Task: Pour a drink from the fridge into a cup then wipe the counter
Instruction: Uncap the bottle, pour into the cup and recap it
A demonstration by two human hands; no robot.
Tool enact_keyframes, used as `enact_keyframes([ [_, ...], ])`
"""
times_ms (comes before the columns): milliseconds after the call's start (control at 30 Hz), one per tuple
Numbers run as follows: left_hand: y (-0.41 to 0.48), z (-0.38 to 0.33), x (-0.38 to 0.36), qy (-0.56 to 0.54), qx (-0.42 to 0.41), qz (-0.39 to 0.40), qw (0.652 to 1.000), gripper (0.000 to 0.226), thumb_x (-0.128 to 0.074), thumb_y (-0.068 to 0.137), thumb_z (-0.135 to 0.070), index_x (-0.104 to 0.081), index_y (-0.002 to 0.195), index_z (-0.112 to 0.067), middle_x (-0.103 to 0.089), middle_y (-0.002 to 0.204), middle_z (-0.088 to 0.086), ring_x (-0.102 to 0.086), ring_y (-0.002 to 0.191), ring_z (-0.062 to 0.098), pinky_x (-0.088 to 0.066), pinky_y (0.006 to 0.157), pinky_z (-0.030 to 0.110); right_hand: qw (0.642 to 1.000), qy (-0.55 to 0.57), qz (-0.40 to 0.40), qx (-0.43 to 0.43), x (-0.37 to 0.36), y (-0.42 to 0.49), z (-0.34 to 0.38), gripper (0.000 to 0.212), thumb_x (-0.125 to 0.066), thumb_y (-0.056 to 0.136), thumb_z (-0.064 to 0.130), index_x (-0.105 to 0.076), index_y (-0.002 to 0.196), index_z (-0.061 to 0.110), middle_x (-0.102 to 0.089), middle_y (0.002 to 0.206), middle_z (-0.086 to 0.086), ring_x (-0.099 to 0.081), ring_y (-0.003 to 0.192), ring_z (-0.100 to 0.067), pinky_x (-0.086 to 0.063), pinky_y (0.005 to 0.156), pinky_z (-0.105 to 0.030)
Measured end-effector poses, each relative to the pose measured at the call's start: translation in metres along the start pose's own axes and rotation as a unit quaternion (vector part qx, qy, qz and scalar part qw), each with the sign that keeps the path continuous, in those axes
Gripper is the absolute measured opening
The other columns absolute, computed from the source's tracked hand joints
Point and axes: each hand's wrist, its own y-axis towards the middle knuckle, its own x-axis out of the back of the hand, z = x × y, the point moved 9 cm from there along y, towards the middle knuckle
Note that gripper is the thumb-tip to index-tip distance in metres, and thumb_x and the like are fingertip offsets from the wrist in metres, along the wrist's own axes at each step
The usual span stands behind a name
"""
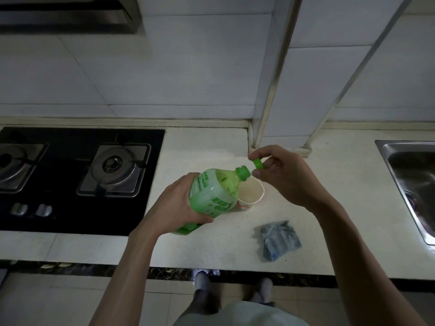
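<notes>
Right, left hand [175,205] wraps curled fingers round the green bottle [219,187], held tilted above the counter [211,252], open neck over the near-left rim of the paper cup [252,192]. The bottle's body hides the cup's left side. Right hand [287,180] pinches the green cap [257,164] between thumb and forefinger, just beside the neck, other fingers loosely curled. Crumpled grey-blue cloth [280,240] lies near the cup, towards the front edge, not touching. Gas hob [82,180] left, steel sink [409,184] right, both well apart.

Bare counter [200,147] behind cup [250,194]
</notes>
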Motion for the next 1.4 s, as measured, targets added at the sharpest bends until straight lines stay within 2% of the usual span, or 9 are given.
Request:
enact_keyframes([
  [100, 0.005, 0.007, -0.001, 0.024, 0.006, 0.000, 1.000, 0.091, -0.090, 0.051, -0.045, -0.043, 0.128, -0.033, -0.054, 0.115, -0.016, -0.054, 0.104, 0.006, -0.049, 0.086, 0.031, 0.999, 0.009, -0.026, -0.036, 0.004, 0.002, -0.020, 0.022, -0.070, 0.087, 0.018, -0.065, 0.108, 0.023, -0.068, 0.086, 0.007, -0.067, 0.072, -0.005, -0.053, 0.064, -0.016],
  [200, 0.012, 0.013, -0.003, 0.047, 0.010, 0.006, 0.999, 0.093, -0.088, 0.051, -0.047, -0.041, 0.130, -0.034, -0.052, 0.116, -0.014, -0.052, 0.105, 0.009, -0.047, 0.085, 0.030, 0.997, -0.004, -0.039, -0.068, 0.001, 0.003, -0.042, 0.021, -0.067, 0.090, 0.017, -0.065, 0.111, 0.018, -0.067, 0.097, 0.006, -0.063, 0.071, -0.002, -0.044, 0.058, -0.010],
  [300, 0.018, 0.014, -0.005, 0.071, 0.006, 0.011, 0.997, 0.093, -0.088, 0.052, -0.047, -0.040, 0.131, -0.034, -0.051, 0.116, -0.011, -0.051, 0.105, 0.012, -0.046, 0.084, 0.030, 0.994, -0.009, -0.050, -0.096, -0.003, 0.003, -0.065, 0.020, -0.067, 0.090, 0.017, -0.066, 0.110, 0.017, -0.068, 0.104, -0.002, -0.064, 0.074, -0.007, -0.043, 0.060, -0.012],
  [433, 0.025, 0.012, -0.009, 0.109, -0.001, 0.024, 0.994, 0.094, -0.086, 0.054, -0.047, -0.037, 0.133, -0.035, -0.050, 0.114, -0.007, -0.049, 0.104, 0.015, -0.046, 0.085, 0.033, 0.993, -0.029, -0.038, -0.110, -0.012, 0.002, -0.088, 0.021, -0.067, 0.090, 0.019, -0.066, 0.110, 0.017, -0.067, 0.111, -0.005, -0.067, 0.082, -0.016, -0.051, 0.068, -0.021],
  [600, 0.033, 0.014, -0.014, 0.157, 0.000, 0.030, 0.987, 0.099, -0.083, 0.053, -0.054, -0.032, 0.136, -0.038, -0.049, 0.114, -0.006, -0.049, 0.104, 0.016, -0.046, 0.086, 0.034, 0.991, -0.047, -0.042, -0.119, -0.017, -0.001, -0.105, 0.022, -0.068, 0.089, 0.020, -0.066, 0.110, 0.018, -0.066, 0.111, -0.005, -0.068, 0.083, -0.016, -0.058, 0.076, -0.033],
  [767, 0.036, 0.016, -0.016, 0.198, 0.005, 0.023, 0.980, 0.104, -0.080, 0.051, -0.060, -0.028, 0.139, -0.040, -0.050, 0.114, -0.006, -0.047, 0.102, 0.017, -0.048, 0.084, 0.038, 0.990, -0.046, -0.039, -0.127, -0.018, -0.003, -0.115, 0.021, -0.068, 0.089, 0.020, -0.066, 0.109, 0.019, -0.067, 0.110, -0.005, -0.068, 0.082, -0.015, -0.059, 0.076, -0.033],
  [1033, 0.038, 0.008, -0.014, 0.256, -0.015, 0.011, 0.966, 0.104, -0.078, 0.055, -0.060, -0.027, 0.143, -0.037, -0.050, 0.113, -0.003, -0.047, 0.099, 0.017, -0.041, 0.082, 0.031, 0.990, -0.046, -0.040, -0.128, -0.018, -0.002, -0.121, 0.021, -0.067, 0.089, 0.020, -0.065, 0.110, 0.018, -0.065, 0.111, -0.005, -0.067, 0.082, -0.016, -0.059, 0.077, -0.033],
  [1400, 0.042, 0.006, -0.011, 0.299, -0.020, 0.013, 0.954, 0.107, -0.078, 0.055, -0.062, -0.024, 0.145, -0.038, -0.050, 0.113, -0.001, -0.046, 0.100, 0.016, -0.037, 0.081, 0.028, 0.990, -0.046, -0.040, -0.125, -0.024, 0.000, -0.127, 0.018, -0.068, 0.089, 0.021, -0.066, 0.106, 0.021, -0.064, 0.108, -0.002, -0.067, 0.079, -0.014, -0.059, 0.076, -0.034],
])
